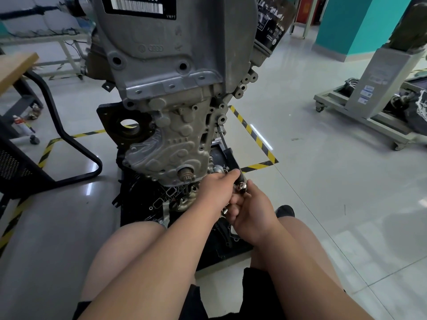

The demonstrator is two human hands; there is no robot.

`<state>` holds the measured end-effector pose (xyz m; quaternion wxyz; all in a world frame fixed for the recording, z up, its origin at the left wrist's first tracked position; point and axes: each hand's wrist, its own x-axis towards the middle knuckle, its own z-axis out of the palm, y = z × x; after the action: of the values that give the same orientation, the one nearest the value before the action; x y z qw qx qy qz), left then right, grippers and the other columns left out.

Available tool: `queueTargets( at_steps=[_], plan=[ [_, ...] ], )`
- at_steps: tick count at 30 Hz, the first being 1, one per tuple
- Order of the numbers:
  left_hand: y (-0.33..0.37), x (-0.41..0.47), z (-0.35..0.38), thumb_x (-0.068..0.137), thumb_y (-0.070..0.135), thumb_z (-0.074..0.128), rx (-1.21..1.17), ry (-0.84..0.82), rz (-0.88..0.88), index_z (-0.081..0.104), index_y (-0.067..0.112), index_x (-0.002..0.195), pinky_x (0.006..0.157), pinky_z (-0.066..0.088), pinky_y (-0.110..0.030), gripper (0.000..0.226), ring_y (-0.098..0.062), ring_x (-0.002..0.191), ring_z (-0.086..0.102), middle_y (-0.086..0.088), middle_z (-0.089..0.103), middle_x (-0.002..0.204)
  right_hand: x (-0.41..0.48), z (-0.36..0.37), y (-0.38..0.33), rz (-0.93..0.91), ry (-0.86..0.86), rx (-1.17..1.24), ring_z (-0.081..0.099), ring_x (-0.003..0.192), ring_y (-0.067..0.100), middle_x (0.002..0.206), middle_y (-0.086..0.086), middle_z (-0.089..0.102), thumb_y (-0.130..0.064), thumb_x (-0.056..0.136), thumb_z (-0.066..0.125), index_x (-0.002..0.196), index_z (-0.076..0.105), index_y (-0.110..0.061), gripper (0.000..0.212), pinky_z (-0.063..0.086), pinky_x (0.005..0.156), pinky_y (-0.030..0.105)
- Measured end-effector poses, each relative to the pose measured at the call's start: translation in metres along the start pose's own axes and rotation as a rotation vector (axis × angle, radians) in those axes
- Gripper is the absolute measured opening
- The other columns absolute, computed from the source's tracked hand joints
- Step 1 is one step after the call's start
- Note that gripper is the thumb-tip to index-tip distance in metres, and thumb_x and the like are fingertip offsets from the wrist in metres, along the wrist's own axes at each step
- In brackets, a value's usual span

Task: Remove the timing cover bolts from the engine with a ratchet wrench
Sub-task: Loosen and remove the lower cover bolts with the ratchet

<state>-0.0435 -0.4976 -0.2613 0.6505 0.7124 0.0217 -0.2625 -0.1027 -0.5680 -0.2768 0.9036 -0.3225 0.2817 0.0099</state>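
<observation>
Head view: left hand [216, 189] and right hand [253, 214] are gripping the wrench [231, 159] mid-frame, working the cover [171, 146]'s right edge; job seemingly unfinished.

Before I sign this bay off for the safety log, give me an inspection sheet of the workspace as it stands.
Surface: glossy grey tiled floor, with yellow-black hazard tape marking the bay.
Job's things: grey cast-metal timing cover on the engine; black-handled ratchet wrench, its steel extension set against the cover's right edge.
Clutter: black tray of loose gaskets and metal parts under the engine.
Hands: left hand and right hand both grip the wrench.
Cables: dark wires on the far white bench.
Surroundings: teal pillar, grey wheeled stand, wood-topped desk.
</observation>
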Motion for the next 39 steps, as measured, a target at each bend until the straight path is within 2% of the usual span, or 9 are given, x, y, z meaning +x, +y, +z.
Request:
queueTargets(
  at_steps=[3,8,12,15,20,26,29,35,39],
  plan=[
    [0.006,-0.001,-0.001,0.087,0.047,0.061,0.019,-0.013,-0.041,0.055,0.018,0.059,0.035,0.038,-0.019,0.04,-0.017,0.028,0.044,0.001,0.052,0.04,-0.007,0.006,-0.007,0.109,-0.065,0.106,0.035,0.037,0.01,0.051,-0.004,0.046,-0.039,0.1,0.036,0.068,0.061,-0.012,0.049,0.032,0.039,0.02],
    [0.013,0.001,0.002,0.088,0.042,0.062,0.017,-0.008,-0.062,0.054,0.016,0.07,0.034,0.032,-0.012,0.033,-0.01,0.027,0.043,0.005,0.053,0.04,-0.014,0.025,-0.017,0.144,-0.069,0.182,0.031,0.032,0.008,0.046,-0.006,0.039,-0.02,0.084,0.041,0.059,0.052,-0.014,0.028,0.026,0.038,0.016],
    [0.004,0.003,0.007,0.087,0.048,0.059,0.039,0.025,-0.079,0.058,0.016,0.07,0.035,0.033,-0.015,0.037,-0.016,0.026,0.042,0.0,0.051,0.039,0.0,0.009,0.0,0.106,-0.12,0.252,0.03,0.034,0.009,0.046,-0.006,0.036,-0.043,0.098,0.041,0.058,0.057,-0.014,0.052,0.028,0.035,0.021],
    [-0.005,0.007,0.009,0.087,0.043,0.061,0.088,0.033,-0.017,0.063,0.007,0.079,0.037,0.037,-0.02,0.038,-0.019,0.029,0.043,-0.012,0.059,0.051,0.011,-0.02,0.017,0.012,-0.094,0.079,0.031,0.039,0.012,0.051,-0.001,0.039,-0.054,0.091,0.047,0.062,0.057,-0.014,0.05,0.024,0.047,0.026],
    [-0.006,0.013,0.008,0.09,0.041,0.061,0.165,0.015,0.085,0.063,0.005,0.083,0.033,0.031,-0.017,0.036,-0.019,0.025,0.04,-0.005,0.05,0.04,0.021,-0.026,0.025,-0.149,-0.067,-0.197,0.041,0.047,0.024,0.047,0.014,0.043,-0.057,0.091,0.041,0.051,0.057,-0.01,0.064,0.034,0.065,0.038],
    [-0.002,0.021,0.0,0.09,0.043,0.06,0.136,0.153,0.106,0.059,0.012,0.066,0.044,0.037,-0.022,0.039,-0.012,0.043,0.049,0.009,0.048,0.044,0.012,-0.011,0.025,-0.316,0.046,-0.428,0.049,0.039,0.021,0.053,0.015,0.057,-0.045,0.099,0.039,0.056,0.064,-0.01,0.061,0.035,0.038,0.02],
    [-0.009,0.012,0.006,0.092,0.039,0.059,0.16,0.084,0.127,0.058,0.019,0.06,0.04,0.037,-0.018,0.038,-0.007,0.042,0.055,0.011,0.053,0.042,0.007,-0.012,0.024,-0.243,0.168,-0.458,0.05,0.038,0.022,0.05,0.015,0.057,-0.051,0.1,0.034,0.052,0.065,-0.013,0.069,0.035,0.039,0.022],
    [-0.003,0.0,0.004,0.097,0.038,0.05,0.165,0.052,0.151,0.053,0.017,0.064,0.035,0.031,-0.016,0.039,-0.003,0.032,0.046,0.012,0.048,0.035,-0.002,0.001,0.006,-0.26,0.248,-0.467,0.052,0.04,0.019,0.049,0.009,0.057,-0.045,0.098,0.045,0.056,0.066,-0.013,0.057,0.042,0.046,0.028],
    [-0.001,0.002,0.0,0.097,0.038,0.047,0.105,0.027,0.087,0.06,0.015,0.07,0.04,0.034,-0.016,0.038,-0.011,0.041,0.049,0.006,0.053,0.05,-0.001,0.006,-0.005,-0.332,0.188,-0.506,0.054,0.044,0.019,0.055,0.009,0.059,-0.028,0.099,0.048,0.082,0.06,-0.004,0.032,0.044,0.045,0.027]
  ],
)
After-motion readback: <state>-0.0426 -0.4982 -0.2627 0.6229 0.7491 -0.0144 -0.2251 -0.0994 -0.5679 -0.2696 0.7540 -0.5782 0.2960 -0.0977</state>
